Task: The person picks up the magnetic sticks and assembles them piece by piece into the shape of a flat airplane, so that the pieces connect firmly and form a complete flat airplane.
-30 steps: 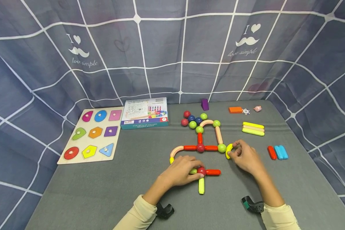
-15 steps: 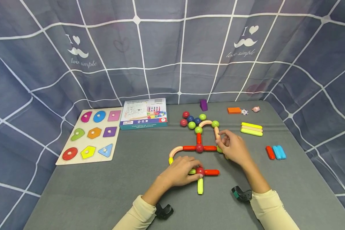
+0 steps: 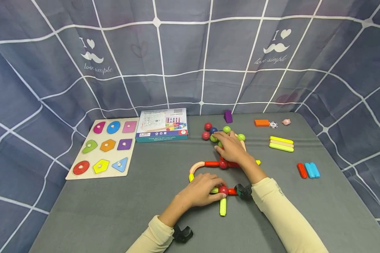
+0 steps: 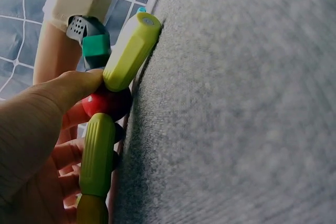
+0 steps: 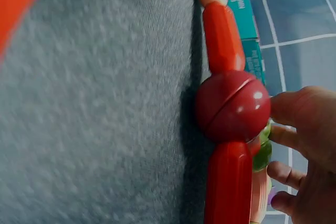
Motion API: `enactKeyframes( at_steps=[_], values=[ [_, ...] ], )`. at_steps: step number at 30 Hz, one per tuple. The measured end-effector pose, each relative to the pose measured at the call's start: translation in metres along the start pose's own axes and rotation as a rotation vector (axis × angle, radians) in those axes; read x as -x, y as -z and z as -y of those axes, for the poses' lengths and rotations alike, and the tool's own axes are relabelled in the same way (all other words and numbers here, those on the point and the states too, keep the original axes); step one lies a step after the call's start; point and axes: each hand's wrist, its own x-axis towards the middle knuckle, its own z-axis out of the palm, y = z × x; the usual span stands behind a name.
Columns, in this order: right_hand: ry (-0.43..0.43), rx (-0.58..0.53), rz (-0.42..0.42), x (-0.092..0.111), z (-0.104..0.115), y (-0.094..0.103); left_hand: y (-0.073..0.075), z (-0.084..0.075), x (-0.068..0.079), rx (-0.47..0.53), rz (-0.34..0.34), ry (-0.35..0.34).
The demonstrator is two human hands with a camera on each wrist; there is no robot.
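Note:
My left hand (image 3: 201, 189) holds a red ball (image 3: 223, 190) between thumb and fingers. Light-green sticks (image 4: 97, 156) join that ball, and a red stick (image 3: 232, 191) points right from it. My right hand (image 3: 231, 147) is over the upper part of the magnetic stick-and-ball figure, fingers spread towards a green ball (image 3: 213, 138) in the loose group. Nothing shows in its grasp. Below it, a second red ball (image 5: 233, 106) links red sticks (image 5: 224, 35). A yellow piece (image 3: 258, 162) peeks out right of my right forearm; the green corner ball is hidden.
Red balls (image 3: 206, 135) and a blue ball (image 3: 213, 130) lie at the back, near a purple wedge (image 3: 228, 116). Spare sticks (image 3: 281, 144) and blue pieces (image 3: 312, 170) lie to the right. A shape puzzle board (image 3: 128, 172) and a box (image 3: 161, 138) stand left.
My right hand has left the yellow curved piece, passed the peach stick and travelled left and away to the ball group. My left hand has stayed on the red ball.

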Motion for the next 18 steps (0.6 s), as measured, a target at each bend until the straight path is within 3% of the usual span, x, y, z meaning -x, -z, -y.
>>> enactKeyframes(
  at_steps=[9, 18],
  values=[
    [-0.02, 0.086, 0.057, -0.0043, -0.0013, -0.0026, 0.002, -0.0028, -0.0007, -0.015, 0.02, 0.009],
    [-0.042, 0.051, 0.057, -0.0024, 0.0003, -0.0031, 0.0011, -0.0034, 0.001, -0.019, 0.011, 0.015]
  ],
)
